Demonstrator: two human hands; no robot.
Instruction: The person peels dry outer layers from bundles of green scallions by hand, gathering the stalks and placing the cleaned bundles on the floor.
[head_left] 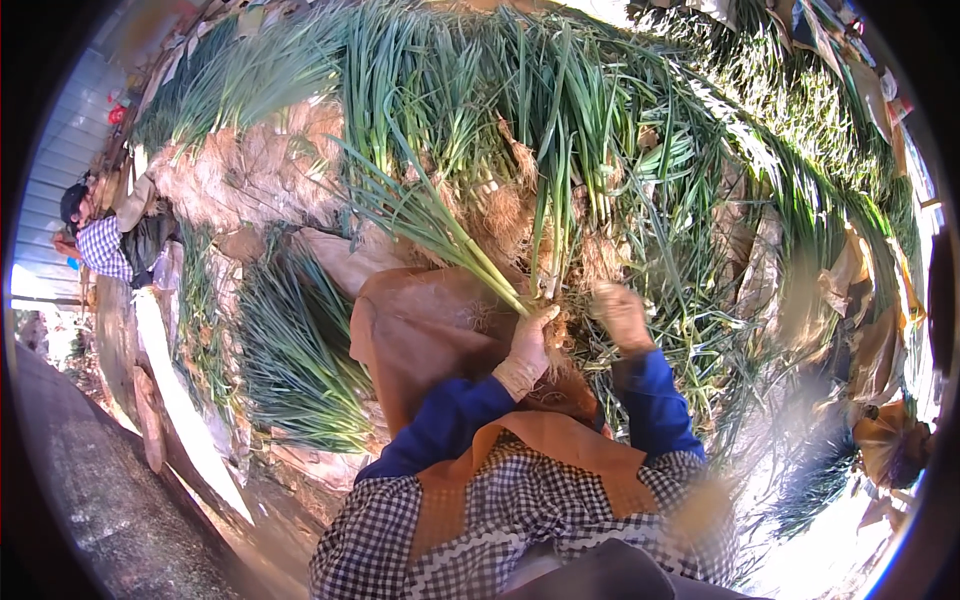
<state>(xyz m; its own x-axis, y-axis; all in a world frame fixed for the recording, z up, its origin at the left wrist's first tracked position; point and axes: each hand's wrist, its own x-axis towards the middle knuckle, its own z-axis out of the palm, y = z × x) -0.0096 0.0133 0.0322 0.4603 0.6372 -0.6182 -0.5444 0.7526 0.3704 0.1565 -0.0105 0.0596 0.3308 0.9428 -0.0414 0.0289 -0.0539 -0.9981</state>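
My left hand (528, 358) is closed around the lower ends of a few green onions (484, 264). Their pale stalks slant up to the left into long green leaves. Brown stringy roots (557, 330) hang beside that hand. Just right of the roots is my right hand (622, 316), slightly blurred, with its fingers curled in; whatever they may hold is hidden. Beyond both hands lies a thick row of green onions (450, 100), roots toward me. A brown apron or cover (425, 330) spreads over my lap, left of my left hand.
A tied-looking bundle of green onions (300, 360) lies to my left. Farther left, a person (103, 240) in a checked top works by a rooty pile (250, 175). Loose leaves (690, 340) litter the ground at right. A wooden beam (185, 390) runs along the left.
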